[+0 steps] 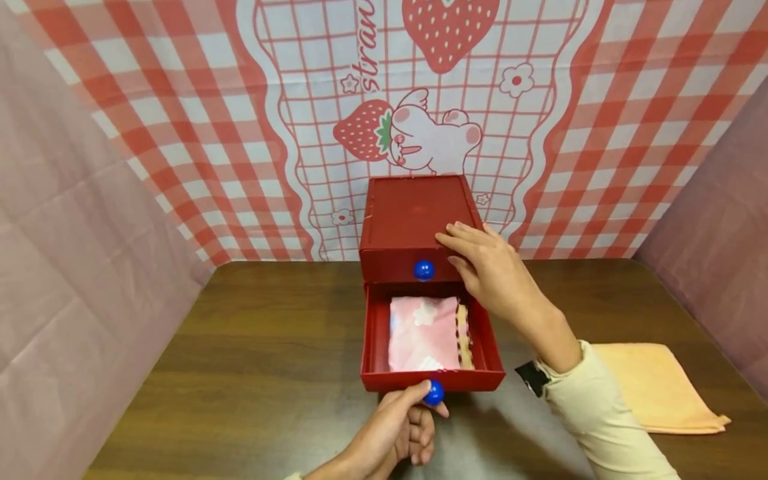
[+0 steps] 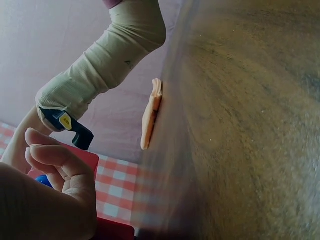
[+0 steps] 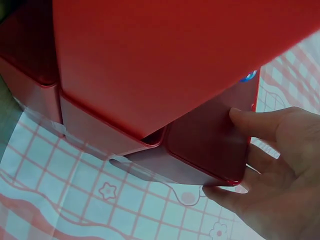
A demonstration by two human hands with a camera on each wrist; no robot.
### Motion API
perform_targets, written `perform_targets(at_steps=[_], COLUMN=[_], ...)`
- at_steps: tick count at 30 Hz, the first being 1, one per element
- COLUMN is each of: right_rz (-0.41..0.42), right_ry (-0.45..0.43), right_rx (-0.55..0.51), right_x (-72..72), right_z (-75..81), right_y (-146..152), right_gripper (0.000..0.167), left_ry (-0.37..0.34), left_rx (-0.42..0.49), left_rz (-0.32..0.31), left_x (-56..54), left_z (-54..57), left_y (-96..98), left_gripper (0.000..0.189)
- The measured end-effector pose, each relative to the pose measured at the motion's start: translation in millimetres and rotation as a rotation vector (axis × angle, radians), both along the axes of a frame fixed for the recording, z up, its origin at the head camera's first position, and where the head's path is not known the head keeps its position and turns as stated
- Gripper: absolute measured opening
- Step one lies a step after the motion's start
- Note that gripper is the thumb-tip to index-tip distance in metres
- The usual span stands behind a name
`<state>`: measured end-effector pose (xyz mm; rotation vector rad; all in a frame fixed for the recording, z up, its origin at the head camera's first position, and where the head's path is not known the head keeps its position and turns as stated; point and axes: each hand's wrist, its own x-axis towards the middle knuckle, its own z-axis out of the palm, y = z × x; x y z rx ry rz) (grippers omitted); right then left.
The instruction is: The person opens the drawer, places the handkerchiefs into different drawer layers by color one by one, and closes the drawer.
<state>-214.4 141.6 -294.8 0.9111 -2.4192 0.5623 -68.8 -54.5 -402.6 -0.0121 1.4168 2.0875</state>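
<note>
A red drawer box (image 1: 414, 213) with two stacked drawers stands against the printed cloth. Its lower drawer (image 1: 433, 381) is pulled out, and inside lies a folded pink cloth (image 1: 423, 333) with white flowers, beside a yellow-and-pink edged strip (image 1: 463, 337). My left hand (image 1: 393, 427) pinches the lower blue knob (image 1: 435, 393) between thumb and index finger, its other fingers curled below. My right hand (image 1: 492, 270) rests on the box's top right front corner, fingers extended across the top. Its thumb (image 3: 255, 122) touches the upper drawer's front, near the upper blue knob (image 1: 423, 270).
A folded orange-yellow towel (image 1: 657, 387) lies on the wooden table (image 1: 258, 360) at the right, near my right sleeve (image 1: 600, 407). Checked strawberry fabric (image 1: 180, 133) hangs behind the box, and plain pinkish cloth (image 1: 78, 267) walls both sides.
</note>
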Motion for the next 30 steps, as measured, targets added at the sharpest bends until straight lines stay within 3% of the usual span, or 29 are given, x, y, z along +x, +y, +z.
perform_targets(at_steps=[20, 30], right_rz=[0.03, 0.028], right_ry=[0.016, 0.017], right_rx=[-0.047, -0.066], right_x=[-1.2, -0.4], right_z=[-5.4, -5.5], right_y=[3, 3], right_gripper=[0.041, 0.039], left_ry=[0.022, 0.066], left_rx=[-0.01, 0.022], left_rz=[-0.015, 0.042], left_x=[-7.7, -21.7], left_z=[2.1, 7.8], left_y=[7.2, 4.5], left_gripper=[0.053, 0.051])
